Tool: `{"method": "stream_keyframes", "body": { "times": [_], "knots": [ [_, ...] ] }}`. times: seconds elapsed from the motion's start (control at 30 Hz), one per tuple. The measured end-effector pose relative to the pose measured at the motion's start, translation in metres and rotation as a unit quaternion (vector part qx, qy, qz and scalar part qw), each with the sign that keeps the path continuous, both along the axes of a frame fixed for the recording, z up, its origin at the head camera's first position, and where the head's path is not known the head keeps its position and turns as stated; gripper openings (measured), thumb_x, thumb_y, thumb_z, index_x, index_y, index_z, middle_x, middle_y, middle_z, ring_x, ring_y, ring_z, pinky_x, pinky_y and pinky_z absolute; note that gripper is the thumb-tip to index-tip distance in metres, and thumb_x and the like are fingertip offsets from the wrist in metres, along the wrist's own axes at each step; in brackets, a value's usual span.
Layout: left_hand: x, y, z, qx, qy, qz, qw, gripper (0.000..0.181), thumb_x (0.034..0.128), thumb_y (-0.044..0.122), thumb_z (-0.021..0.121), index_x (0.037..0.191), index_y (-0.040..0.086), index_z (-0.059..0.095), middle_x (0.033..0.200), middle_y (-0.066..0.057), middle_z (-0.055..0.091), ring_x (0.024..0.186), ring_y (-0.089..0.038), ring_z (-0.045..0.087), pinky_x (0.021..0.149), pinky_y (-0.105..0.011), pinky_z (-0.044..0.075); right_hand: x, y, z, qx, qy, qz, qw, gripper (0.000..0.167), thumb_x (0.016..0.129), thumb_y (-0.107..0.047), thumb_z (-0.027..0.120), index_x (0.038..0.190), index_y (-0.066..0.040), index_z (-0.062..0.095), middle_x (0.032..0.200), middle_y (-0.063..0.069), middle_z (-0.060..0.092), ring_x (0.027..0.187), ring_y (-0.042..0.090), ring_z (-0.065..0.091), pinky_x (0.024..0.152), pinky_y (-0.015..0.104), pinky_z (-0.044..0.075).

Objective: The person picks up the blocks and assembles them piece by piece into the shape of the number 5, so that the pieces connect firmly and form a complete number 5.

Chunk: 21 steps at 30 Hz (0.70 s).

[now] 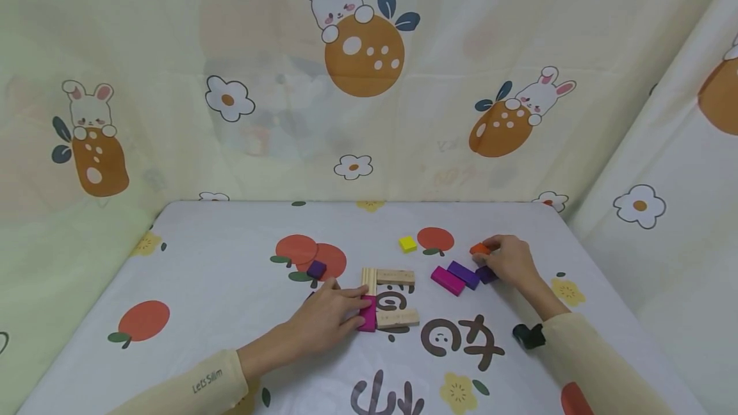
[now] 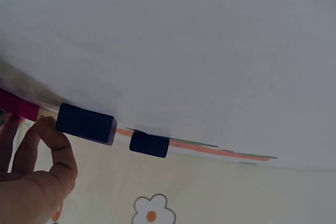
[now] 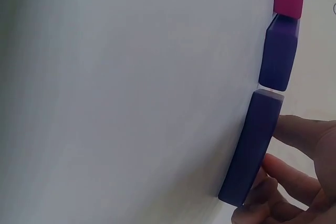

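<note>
My left hand (image 1: 325,319) rests on the table, its fingertips touching the left side of a magenta block (image 1: 368,316). That block adjoins a plain wooden block (image 1: 369,280); two more wooden blocks, a far one (image 1: 395,277) and a near one (image 1: 398,318), extend rightward. At the right, my right hand (image 1: 510,260) pinches an orange block (image 1: 480,248). Just below that hand lies a dark purple block (image 1: 486,274), seen large in the right wrist view, partly in front of the fingers. Beside it are a purple block (image 1: 463,275) and another magenta block (image 1: 447,280).
A yellow block (image 1: 407,244) lies toward the back. Left of the wooden pieces sits a small dark purple block (image 1: 316,269); in the left wrist view a second dark block (image 2: 86,124) stands near my fingers. A black object (image 1: 528,336) lies by the right sleeve.
</note>
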<state>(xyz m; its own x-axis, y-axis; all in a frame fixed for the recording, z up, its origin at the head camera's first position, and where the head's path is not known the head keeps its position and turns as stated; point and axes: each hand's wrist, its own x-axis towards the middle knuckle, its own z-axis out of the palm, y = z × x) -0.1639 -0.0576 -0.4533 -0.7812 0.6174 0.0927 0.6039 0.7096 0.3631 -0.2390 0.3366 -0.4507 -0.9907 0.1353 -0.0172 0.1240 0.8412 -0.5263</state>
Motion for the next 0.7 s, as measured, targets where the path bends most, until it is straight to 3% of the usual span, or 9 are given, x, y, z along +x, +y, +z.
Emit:
{"method": "stream_keyframes", "body": {
  "times": [0.5, 0.7],
  "knots": [
    [0.001, 0.0, 0.003, 0.01, -0.008, -0.003, 0.9999, 0.039, 0.0978, 0.027, 0.077, 0.135, 0.017, 0.074, 0.152, -0.003, 0.064, 0.088, -0.01, 0.042, 0.072, -0.022, 0.033, 0.0, -0.003, 0.007, 0.0, -0.001, 0.003, 1.0, 0.05, 0.096, -0.021, 0.078, 0.132, 0.01, 0.066, 0.12, 0.031, 0.069, 0.095, 0.034, 0.061, 0.08, 0.037, 0.052],
    [0.001, 0.0, 0.002, 0.01, -0.006, -0.001, 0.9999, 0.039, 0.0973, 0.027, 0.078, 0.135, 0.018, 0.074, 0.152, -0.003, 0.064, 0.088, -0.01, 0.042, 0.071, -0.022, 0.034, 0.002, -0.012, 0.011, 0.003, 0.019, 0.018, 0.9997, 0.047, 0.097, -0.021, 0.076, 0.133, 0.009, 0.067, 0.125, 0.031, 0.07, 0.106, 0.04, 0.06, 0.089, 0.048, 0.053]
  ]
}}
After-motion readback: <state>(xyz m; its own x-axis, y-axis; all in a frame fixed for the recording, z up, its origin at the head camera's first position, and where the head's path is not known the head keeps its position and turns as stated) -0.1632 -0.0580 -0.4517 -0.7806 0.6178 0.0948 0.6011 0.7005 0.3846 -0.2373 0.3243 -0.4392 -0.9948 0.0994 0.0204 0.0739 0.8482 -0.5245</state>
